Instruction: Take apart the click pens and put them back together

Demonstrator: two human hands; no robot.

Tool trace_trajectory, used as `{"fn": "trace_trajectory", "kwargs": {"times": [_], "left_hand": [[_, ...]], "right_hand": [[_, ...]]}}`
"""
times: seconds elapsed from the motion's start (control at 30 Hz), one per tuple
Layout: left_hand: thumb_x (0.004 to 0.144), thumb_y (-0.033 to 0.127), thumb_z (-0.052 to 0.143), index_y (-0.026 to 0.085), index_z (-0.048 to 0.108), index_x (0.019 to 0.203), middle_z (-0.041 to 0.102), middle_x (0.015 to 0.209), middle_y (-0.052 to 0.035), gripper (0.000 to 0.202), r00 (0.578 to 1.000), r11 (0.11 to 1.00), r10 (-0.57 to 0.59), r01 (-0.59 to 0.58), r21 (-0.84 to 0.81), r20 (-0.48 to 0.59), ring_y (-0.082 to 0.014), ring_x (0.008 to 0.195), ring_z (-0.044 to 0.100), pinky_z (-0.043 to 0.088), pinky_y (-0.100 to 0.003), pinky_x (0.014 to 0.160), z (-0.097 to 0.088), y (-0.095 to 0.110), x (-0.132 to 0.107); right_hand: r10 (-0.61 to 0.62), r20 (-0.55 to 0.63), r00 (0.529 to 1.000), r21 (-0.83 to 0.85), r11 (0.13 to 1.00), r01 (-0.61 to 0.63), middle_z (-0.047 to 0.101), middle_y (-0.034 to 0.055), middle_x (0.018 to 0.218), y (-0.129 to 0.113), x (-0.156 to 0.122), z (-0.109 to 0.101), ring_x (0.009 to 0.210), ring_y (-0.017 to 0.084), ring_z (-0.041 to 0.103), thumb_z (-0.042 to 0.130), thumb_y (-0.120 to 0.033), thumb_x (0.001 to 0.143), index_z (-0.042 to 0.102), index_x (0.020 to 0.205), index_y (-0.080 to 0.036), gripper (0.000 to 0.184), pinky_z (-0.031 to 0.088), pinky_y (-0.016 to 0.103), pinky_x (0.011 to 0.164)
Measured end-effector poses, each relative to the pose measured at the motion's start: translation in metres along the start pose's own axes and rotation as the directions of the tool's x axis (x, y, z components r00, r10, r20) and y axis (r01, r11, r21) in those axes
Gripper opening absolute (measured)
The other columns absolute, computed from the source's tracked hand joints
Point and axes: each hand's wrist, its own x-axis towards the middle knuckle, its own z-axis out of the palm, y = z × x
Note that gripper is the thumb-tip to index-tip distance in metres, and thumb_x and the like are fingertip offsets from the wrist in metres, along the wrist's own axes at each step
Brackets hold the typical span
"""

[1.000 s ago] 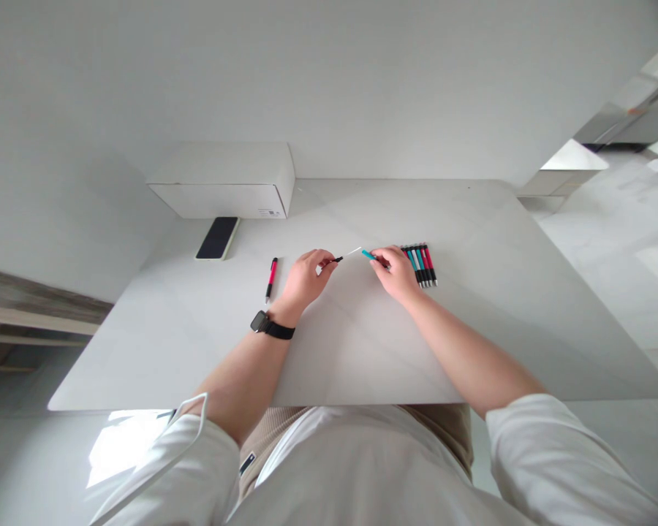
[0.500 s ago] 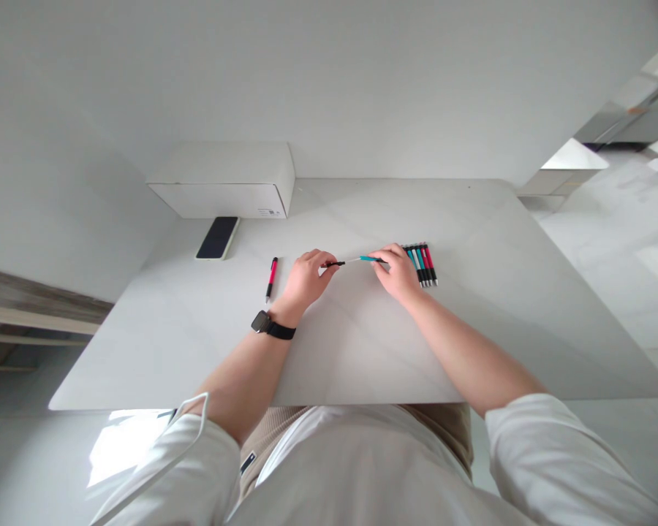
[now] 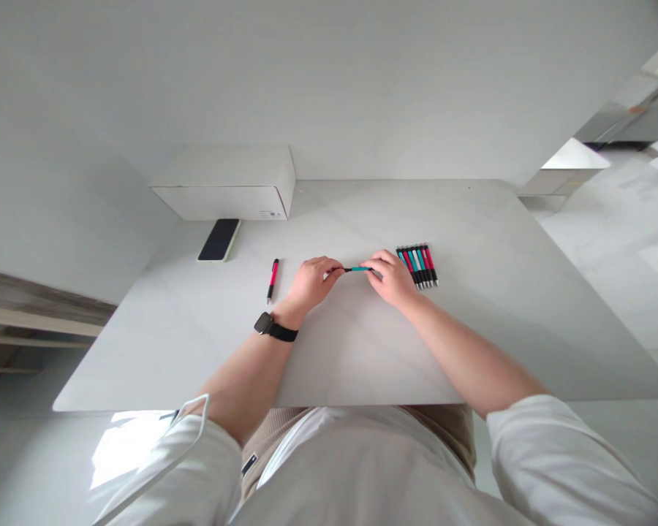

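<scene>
Teal-and-black pen (image 3: 358, 269), one, at centre: my left hand (image 3: 314, 280) pinches its nine-o'clock end, my right hand (image 3: 391, 279) its three-o'clock end. Pen row (image 3: 417, 264): three o'clock. Red-and-black pen (image 3: 273, 277): nine o'clock.

Table (image 3: 356, 351) before me, wall (image 3: 395, 95) behind its far edge. Box (image 3: 216, 202) at far left on the table; phone (image 3: 219, 239) just on the near side of it. Loose pen (image 3: 273, 280) lies left of my left hand (image 3: 315, 279). Held pen (image 3: 359, 269) runs crosswise from there to my right hand (image 3: 389, 277). Row of pens (image 3: 425, 267) lies just right of that hand.
</scene>
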Motion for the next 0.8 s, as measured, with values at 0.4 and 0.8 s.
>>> {"fn": "trace_trajectory", "kwargs": {"times": [0.4,0.8], "left_hand": [[0.102,0.022,0.051,0.023,0.074,0.1,0.077,0.097,-0.0031,0.024,0.996,0.998,-0.044,0.047,-0.04,0.078,-0.0212,0.093,0.071,0.052,-0.034,0.088,0.0007,-0.0011,-0.0001],[0.105,0.039,0.054,0.023,0.068,0.111,0.072,0.099,-0.0062,0.022,0.996,0.995,-0.089,0.088,-0.055,-0.018,-0.0203,0.089,0.067,0.052,-0.034,0.082,0.0038,0.0012,-0.0011]], "right_hand": [[-0.045,0.043,0.998,-0.089,0.995,0.049,0.071,0.0069,0.108,-0.0042,0.0002,-0.0022,0.102,0.026,0.065,0.064,-0.018,0.098,0.077,0.117,-0.03,0.025,0.048,0.043,0.096],[0.009,0.074,0.997,-0.042,0.999,-0.006,0.075,0.0068,0.109,-0.0053,0.0015,-0.0048,0.101,0.026,0.068,0.062,-0.027,0.101,0.076,0.116,-0.029,0.021,0.048,0.044,0.096]]}}
